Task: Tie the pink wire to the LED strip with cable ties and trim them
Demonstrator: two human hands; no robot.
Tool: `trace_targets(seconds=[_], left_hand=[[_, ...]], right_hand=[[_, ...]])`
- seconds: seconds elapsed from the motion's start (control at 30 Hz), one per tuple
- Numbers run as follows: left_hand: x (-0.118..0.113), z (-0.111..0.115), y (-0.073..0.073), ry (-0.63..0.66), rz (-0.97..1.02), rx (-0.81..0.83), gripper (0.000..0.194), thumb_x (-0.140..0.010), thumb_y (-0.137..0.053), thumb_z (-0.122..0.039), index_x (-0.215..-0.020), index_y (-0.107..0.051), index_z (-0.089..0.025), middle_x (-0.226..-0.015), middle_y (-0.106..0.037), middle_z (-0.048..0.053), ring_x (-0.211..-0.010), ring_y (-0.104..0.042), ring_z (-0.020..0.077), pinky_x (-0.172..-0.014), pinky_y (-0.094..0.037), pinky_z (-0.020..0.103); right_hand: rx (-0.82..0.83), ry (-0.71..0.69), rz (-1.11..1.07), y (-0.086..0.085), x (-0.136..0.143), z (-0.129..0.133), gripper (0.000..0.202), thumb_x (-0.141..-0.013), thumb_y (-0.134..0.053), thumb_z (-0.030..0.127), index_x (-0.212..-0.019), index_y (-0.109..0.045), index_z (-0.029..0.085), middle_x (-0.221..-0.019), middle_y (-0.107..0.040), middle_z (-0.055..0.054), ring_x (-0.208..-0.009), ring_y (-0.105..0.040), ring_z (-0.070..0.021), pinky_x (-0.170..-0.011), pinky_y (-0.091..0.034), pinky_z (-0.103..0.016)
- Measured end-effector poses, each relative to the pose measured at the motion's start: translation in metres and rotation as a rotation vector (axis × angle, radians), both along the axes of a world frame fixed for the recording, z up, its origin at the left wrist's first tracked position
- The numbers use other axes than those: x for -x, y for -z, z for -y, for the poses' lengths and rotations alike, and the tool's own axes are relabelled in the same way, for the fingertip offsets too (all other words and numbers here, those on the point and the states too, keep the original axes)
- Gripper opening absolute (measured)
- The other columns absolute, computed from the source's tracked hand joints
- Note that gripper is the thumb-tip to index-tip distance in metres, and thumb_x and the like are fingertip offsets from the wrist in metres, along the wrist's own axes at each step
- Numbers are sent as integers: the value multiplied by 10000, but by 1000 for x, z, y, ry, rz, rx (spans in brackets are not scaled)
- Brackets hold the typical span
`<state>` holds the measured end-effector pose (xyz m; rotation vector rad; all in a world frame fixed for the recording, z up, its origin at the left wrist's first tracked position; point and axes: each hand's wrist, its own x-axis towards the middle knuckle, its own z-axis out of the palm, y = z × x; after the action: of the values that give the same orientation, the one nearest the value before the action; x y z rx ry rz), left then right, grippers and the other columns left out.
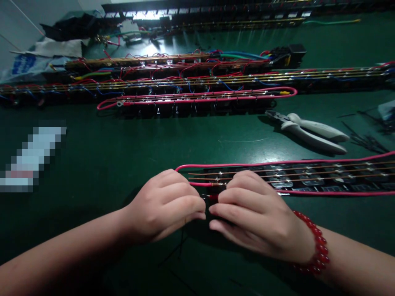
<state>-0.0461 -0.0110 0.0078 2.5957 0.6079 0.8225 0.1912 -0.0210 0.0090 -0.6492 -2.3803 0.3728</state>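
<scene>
A long black socket strip [308, 177] with bare copper wires and a pink wire looped around it lies on the green table [117, 152], running off to the right. My left hand [166, 203] and my right hand [249, 213] meet at its left end, fingers curled together over a short red wire piece [212, 197] between the fingertips. A thin black tie or wire [180, 244] hangs down below my left hand. What exactly each hand pinches is hidden by the fingers. A red bead bracelet [316, 242] is on my right wrist.
White-handled pliers [311, 132] lie to the right, behind the strip. Several wired strips [197, 98] lie in rows across the back of the table. Loose black ties [368, 142] sit at the far right. A blurred white object [31, 158] lies at left.
</scene>
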Motion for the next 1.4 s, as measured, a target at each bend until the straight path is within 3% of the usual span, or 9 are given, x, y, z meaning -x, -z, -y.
trace_targets(seconds=[0.17, 0.33, 0.43, 0.6, 0.93, 1.2, 1.4], left_hand=[[1, 4, 1, 3, -8, -100, 50, -946, -541, -187, -974, -581, -175, -864, -697, 43, -808, -621, 180, -765, -488, 351], [11, -11, 10, -251, -106, -122, 174, -933, -591, -289, -1077, -549, -201, -1085, -658, 83, -1014, -591, 222, -901, -470, 394], [14, -19, 13, -361, -178, 18, 278, -939, -579, -362, -1159, -531, -199, -1219, -602, 113, -1151, -547, 250, -968, -457, 417], [16, -23, 15, -266, -235, 273, 358, -950, -540, -442, -1215, -511, -203, -1169, -628, 87, -1119, -562, 248, -959, -457, 427], [25, -21, 29, -268, -256, 244, 431, -928, -575, -472, -1290, -486, -255, -1221, -613, 48, -1143, -534, 263, -974, -414, 429], [23, -21, 24, -243, -215, 252, 343, -954, -557, -427, -1242, -517, -245, -1153, -626, 33, -1084, -553, 226, -926, -429, 375], [15, -25, 16, -242, -293, 343, 317, -957, -552, -439, -1196, -528, -232, -1145, -625, 19, -1090, -539, 198, -950, -412, 362]], right_hand=[[124, 1, -11, -2, 4, 6, 60, -902, -618, 166, -909, -678, 163, -732, -640, -23, -707, -530, -140, -673, -432, -322], [81, 112, -121, -6, -4, 0, 114, -871, -639, 108, -959, -655, 178, -784, -699, -20, -692, -594, -132, -677, -479, -314], [18, 155, -124, -5, -9, -6, 168, -855, -637, 91, -984, -643, 199, -834, -735, -29, -738, -660, -150, -704, -518, -328], [21, 160, -150, 4, -11, -12, 148, -861, -627, 89, -966, -641, 193, -852, -750, -25, -754, -686, -134, -714, -543, -302], [-7, 106, -132, 11, -8, -12, 46, -904, -575, 162, -912, -615, 139, -838, -721, -48, -723, -638, -127, -686, -498, -309], [22, 72, -201, 9, -11, -12, 68, -899, -564, 118, -949, -606, 137, -808, -703, -44, -725, -634, -126, -692, -506, -298], [44, 135, -216, 8, -13, -13, 84, -899, -574, 113, -961, -609, 158, -810, -705, -37, -717, -630, -123, -670, -508, -268]])
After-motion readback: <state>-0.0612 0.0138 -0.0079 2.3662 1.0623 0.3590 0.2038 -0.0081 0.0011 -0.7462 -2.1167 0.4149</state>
